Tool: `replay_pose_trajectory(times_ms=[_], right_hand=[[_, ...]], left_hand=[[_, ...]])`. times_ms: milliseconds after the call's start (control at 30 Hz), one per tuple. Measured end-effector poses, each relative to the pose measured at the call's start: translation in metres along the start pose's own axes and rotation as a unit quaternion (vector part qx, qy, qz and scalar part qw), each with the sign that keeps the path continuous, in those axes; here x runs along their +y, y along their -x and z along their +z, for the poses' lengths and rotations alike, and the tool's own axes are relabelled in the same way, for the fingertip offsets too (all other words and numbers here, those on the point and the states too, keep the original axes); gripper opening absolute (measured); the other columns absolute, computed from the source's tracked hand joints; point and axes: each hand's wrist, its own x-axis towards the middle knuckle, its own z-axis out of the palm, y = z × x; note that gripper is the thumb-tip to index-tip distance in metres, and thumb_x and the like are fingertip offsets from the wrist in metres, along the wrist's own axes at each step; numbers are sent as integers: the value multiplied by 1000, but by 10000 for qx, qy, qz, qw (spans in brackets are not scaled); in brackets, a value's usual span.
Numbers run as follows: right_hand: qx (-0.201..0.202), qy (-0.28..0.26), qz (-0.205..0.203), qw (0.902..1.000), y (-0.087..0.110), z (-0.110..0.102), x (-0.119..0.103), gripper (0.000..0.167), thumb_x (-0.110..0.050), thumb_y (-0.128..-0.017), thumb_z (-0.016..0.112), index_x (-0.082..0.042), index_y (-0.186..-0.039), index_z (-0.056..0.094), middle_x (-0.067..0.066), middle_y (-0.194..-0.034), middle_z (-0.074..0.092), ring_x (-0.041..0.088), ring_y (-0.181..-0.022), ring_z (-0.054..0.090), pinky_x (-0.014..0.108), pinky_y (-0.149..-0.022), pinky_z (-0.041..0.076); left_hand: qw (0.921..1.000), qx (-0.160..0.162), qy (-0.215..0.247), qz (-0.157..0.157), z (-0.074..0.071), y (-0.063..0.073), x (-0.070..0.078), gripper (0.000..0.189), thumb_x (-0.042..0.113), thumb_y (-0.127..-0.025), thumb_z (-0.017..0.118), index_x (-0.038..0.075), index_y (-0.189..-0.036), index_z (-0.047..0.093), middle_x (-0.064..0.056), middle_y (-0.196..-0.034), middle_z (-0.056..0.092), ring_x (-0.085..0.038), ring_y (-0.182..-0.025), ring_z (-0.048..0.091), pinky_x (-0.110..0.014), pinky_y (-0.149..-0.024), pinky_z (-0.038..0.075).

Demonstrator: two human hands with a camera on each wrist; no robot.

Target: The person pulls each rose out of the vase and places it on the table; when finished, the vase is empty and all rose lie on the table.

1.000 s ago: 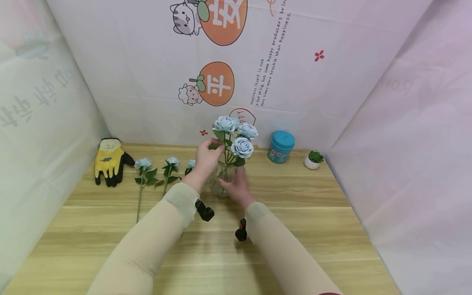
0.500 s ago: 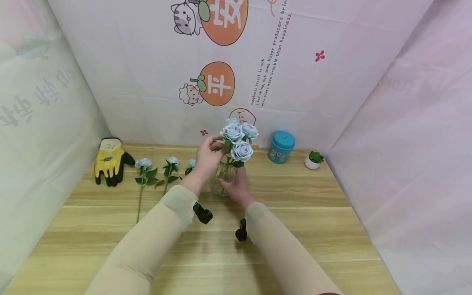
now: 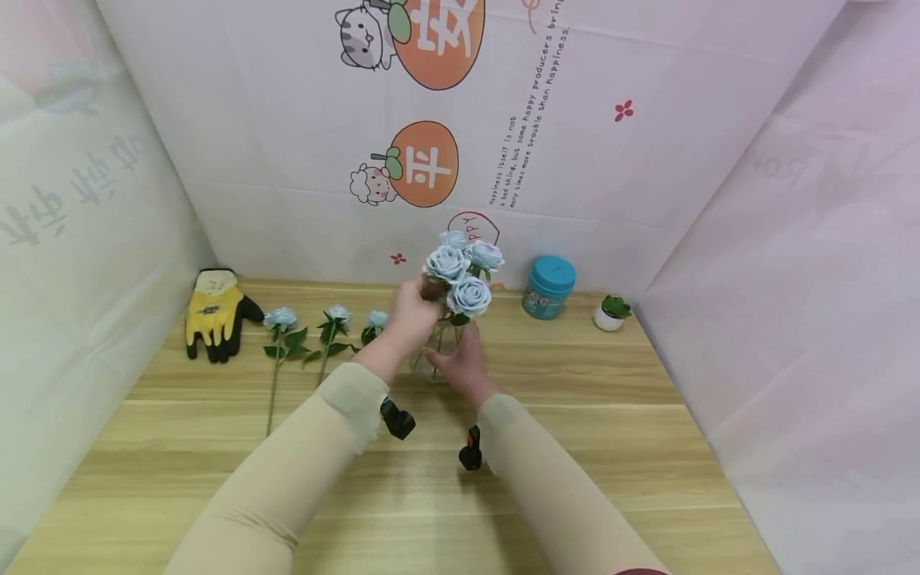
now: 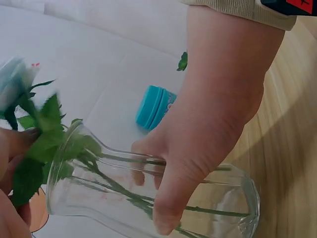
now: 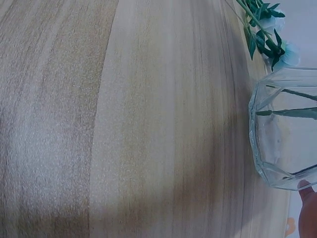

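Several pale blue roses stand bunched in a clear glass vase (image 3: 424, 367) in the middle of the table. My left hand (image 3: 413, 313) is curled at the stem just under the left-hand rose (image 3: 446, 263). In the left wrist view, its fingers (image 4: 15, 144) lie among green leaves (image 4: 47, 141) at the vase mouth; the stem between them is mostly hidden. My right hand (image 3: 465, 363) grips the vase body from the right, thumb in front. The right wrist view shows the vase base (image 5: 255, 129) with a fingertip beside it. Cut stems reach down inside the glass.
Roses lie on the wooden table to the left, including one with a long stem (image 3: 273, 383) and another blue rose (image 3: 336, 314). A yellow and black glove (image 3: 216, 315) lies farther left. A blue jar (image 3: 549, 287) and small potted succulent (image 3: 611, 312) stand back right.
The rose at my left hand has come down and slightly right, closer to the other blooms. My left hand has turned and moved inward a little; the right hand stays on the vase.
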Motion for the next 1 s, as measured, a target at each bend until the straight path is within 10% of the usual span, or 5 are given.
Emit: replay_pose_trajectory(times_ms=[133, 333, 667, 833, 1000], right_hand=[[-73, 78, 282, 9995, 1, 0, -1, 93, -12, -78, 86, -1, -148, 25, 17, -140, 40, 25, -132, 40, 38, -111, 33], [-63, -20, 315, 9995, 0, 0, -6, 89, -8, -77, 86, -4, -145, 28, 16, -138, 41, 25, -129, 42, 39, -109, 34], [-164, 24, 908, 9957, -1, -1, -8, 90, -16, -79, 86, -3, -146, 28, 16, -138, 41, 25, -131, 41, 35, -110, 34], [-152, -4, 825, 9965, -1, -1, -8, 91, -15, -78, 87, -3, -146, 28, 17, -139, 39, 26, -132, 40, 35, -111, 33], [-81, -30, 689, 9976, -1, 0, -7, 90, -13, -76, 88, -2, -144, 30, 18, -137, 41, 26, -131, 41, 34, -111, 32]], left_hand=[[9983, 525, 163, 214, -6, 0, 6, 12, 3, -92, 67, 1, -102, 73, -9, -101, 69, -22, -97, 63, -37, -82, 54], [9809, 1225, 210, 1493, -18, 1, 25, 9, 6, -87, 77, -1, -93, 76, -10, -92, 69, -22, -92, 61, -38, -77, 51], [9125, 2217, 524, 3397, -50, 5, 70, 7, -3, -84, 76, -6, -89, 72, -18, -89, 70, -22, -88, 65, -32, -82, 52], [9002, 2770, 660, 3295, -74, 5, 92, 2, -3, -86, 73, -4, -87, 73, -14, -83, 71, -15, -87, 64, -31, -88, 48], [9216, 2977, 612, 2415, -93, 1, 88, 10, 3, -91, 72, -6, -87, 74, -12, -80, 72, -16, -84, 67, -29, -82, 51]])
